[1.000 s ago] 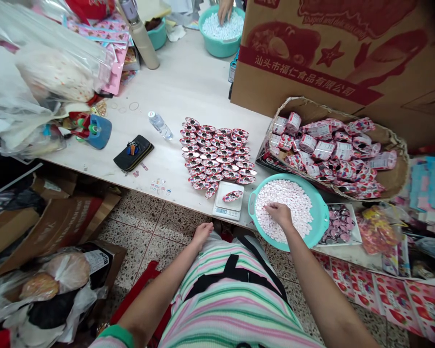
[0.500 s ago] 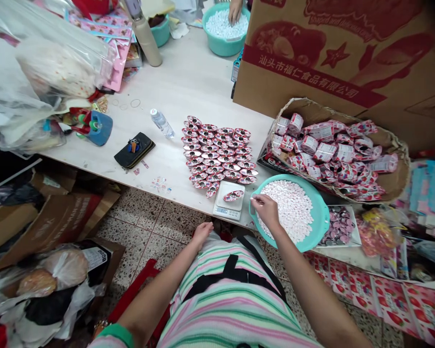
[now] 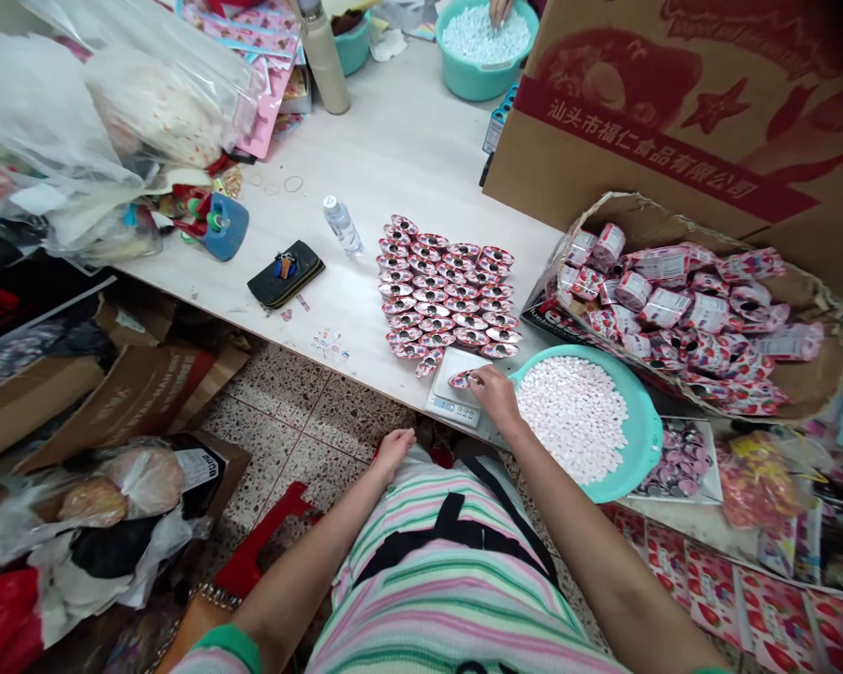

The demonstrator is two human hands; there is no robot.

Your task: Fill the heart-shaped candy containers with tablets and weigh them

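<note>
While at white digital scale (image 3: pixel 453 402): right hand (image 3: pixel 495 398), fingers (image 3: pixel 474 376) pinched on oval red-and-silver foil tray (image 3: pixel 460 379), just above scale.
Left hand (image 3: pixel 393 452): open, empty, near scale.
Laid out: rows of matching trays (image 3: pixel 439 290), beside scale.
Remaining: pale candies (image 3: pixel 572 417) heaped in round teal basin (image 3: pixel 650 440), beside scale.

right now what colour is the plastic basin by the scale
The plastic basin is teal green, shown best in the head view.
</note>
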